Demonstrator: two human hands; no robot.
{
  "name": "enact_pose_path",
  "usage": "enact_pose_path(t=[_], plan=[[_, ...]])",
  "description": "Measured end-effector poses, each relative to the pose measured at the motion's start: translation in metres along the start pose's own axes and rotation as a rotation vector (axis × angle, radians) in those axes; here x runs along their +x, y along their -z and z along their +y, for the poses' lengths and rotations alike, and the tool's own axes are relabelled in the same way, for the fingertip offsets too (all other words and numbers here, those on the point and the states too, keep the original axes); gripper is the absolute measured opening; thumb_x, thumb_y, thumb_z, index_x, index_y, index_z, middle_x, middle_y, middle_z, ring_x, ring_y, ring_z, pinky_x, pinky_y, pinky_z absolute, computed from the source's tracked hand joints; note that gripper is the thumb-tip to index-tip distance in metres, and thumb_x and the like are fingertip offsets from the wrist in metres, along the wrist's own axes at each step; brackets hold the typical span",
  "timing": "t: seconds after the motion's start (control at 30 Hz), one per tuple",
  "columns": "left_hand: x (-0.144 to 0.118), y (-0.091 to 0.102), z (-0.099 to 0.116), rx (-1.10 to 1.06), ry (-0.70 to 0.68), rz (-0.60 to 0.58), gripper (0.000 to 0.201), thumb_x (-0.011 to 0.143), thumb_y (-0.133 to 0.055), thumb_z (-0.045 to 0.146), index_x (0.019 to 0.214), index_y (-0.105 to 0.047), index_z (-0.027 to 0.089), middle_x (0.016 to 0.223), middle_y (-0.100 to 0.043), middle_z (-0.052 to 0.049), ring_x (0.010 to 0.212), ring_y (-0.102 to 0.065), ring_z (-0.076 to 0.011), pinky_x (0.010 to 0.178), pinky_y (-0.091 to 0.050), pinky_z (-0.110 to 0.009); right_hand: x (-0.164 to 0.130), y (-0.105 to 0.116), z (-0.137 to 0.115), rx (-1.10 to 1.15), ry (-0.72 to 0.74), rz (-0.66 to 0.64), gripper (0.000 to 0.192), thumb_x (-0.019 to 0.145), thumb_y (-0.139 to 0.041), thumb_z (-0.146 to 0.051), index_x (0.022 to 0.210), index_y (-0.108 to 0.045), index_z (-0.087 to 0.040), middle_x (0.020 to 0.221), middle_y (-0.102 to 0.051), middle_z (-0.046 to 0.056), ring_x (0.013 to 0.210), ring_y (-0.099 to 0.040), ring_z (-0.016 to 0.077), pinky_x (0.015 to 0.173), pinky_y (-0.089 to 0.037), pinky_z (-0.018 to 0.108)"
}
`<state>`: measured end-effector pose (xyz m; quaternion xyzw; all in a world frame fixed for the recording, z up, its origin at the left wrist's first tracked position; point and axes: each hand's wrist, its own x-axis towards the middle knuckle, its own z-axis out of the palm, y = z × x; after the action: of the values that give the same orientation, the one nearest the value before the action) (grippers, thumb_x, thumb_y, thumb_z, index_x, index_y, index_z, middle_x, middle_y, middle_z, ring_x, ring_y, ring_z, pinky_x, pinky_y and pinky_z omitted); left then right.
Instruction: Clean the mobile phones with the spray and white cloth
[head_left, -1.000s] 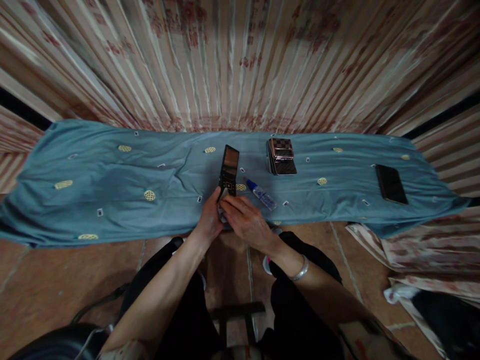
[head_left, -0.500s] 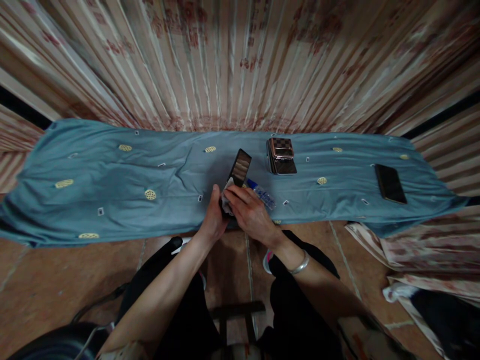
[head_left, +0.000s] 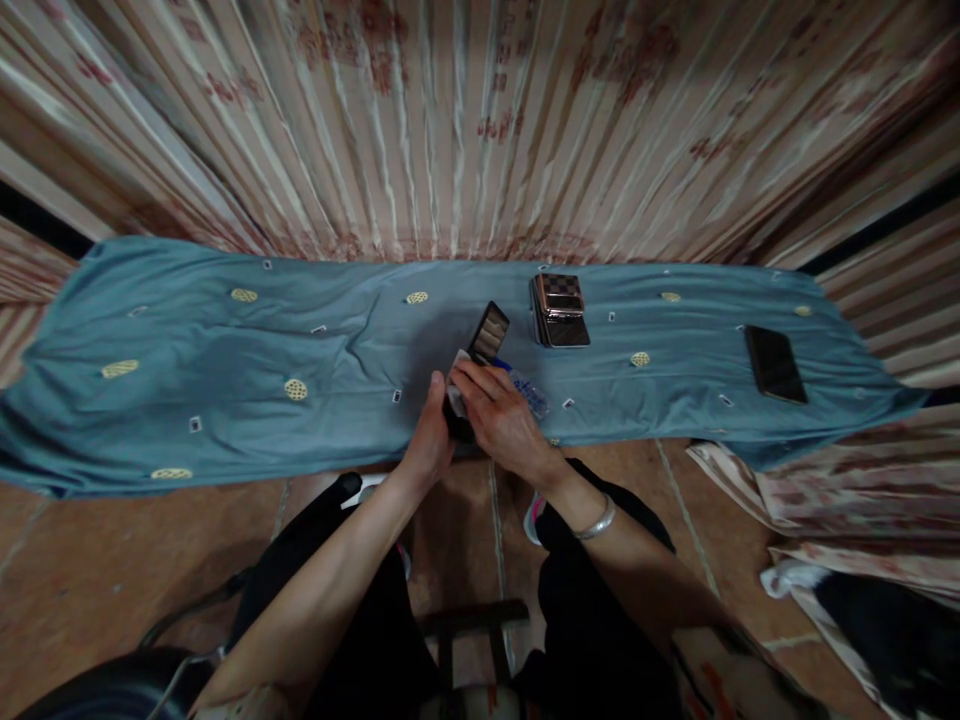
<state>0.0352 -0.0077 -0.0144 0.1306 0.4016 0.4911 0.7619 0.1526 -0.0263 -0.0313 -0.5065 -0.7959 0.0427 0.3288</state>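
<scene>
My left hand (head_left: 432,430) grips an open black folding compact mirror (head_left: 490,331), its lid with the reflective panel tilted up and away from me. My right hand (head_left: 504,415) is closed on a white tissue (head_left: 460,372) and presses it against the lower half of the compact; fingers hide most of that half. Just right of my right hand, a clear bottle with a blue cap (head_left: 531,394) lies on the cloth, partly covered by the hand. Farther back, a checkered compact mirror (head_left: 561,300) sits propped on other flat dark cases.
A blue cloth with yellow prints (head_left: 352,400) covers the long narrow table. A dark flat phone-like slab (head_left: 775,364) lies toward its right end. Pleated floral curtains (head_left: 450,130) hang behind and at the sides. Below is a tiled floor (head_left: 112,560), with a dark stool-like edge at lower left.
The compact's lid has tilted a little to the right, and my right hand has shifted slightly with the tissue on the lower half. The view has moved slightly.
</scene>
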Motion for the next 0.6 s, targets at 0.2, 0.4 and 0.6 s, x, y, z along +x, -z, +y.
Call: enact_pose_path(t=[0.2,0.4,0.6], plan=[[0.000,0.000,0.003,-0.002,0.006,-0.018,0.042,0.103,-0.058,0.047,0.117,-0.077,0.012,0.104,-0.081,-0.011,0.109,-0.075,-0.0258,0.095,-0.058,-0.034,0.000,0.000,0.003,-0.011,-0.002,0.000,0.048,0.105,-0.041,-0.012,0.149,-0.060,-0.013,0.150,-0.064,0.017,0.136,-0.060,0.0275,0.120,-0.051,0.050],[0.003,0.002,0.009,0.016,0.070,-0.038,0.050,0.101,-0.057,0.054,0.121,-0.077,0.013,0.102,-0.082,-0.011,0.106,-0.077,-0.0278,0.094,-0.058,-0.036,-0.003,-0.002,0.004,0.004,0.003,-0.014,0.053,0.103,-0.044,-0.010,0.155,-0.055,-0.014,0.153,-0.062,0.018,0.139,-0.059,0.0285,0.120,-0.051,0.052],[0.002,0.002,0.012,0.022,0.067,-0.043,0.052,0.102,-0.054,0.058,0.121,-0.078,0.015,0.101,-0.083,-0.011,0.108,-0.076,-0.0290,0.092,-0.059,-0.037,-0.005,-0.003,0.008,-0.004,-0.017,0.009,0.051,0.104,-0.042,-0.011,0.152,-0.058,-0.014,0.150,-0.064,0.017,0.137,-0.061,0.0284,0.119,-0.052,0.052]])
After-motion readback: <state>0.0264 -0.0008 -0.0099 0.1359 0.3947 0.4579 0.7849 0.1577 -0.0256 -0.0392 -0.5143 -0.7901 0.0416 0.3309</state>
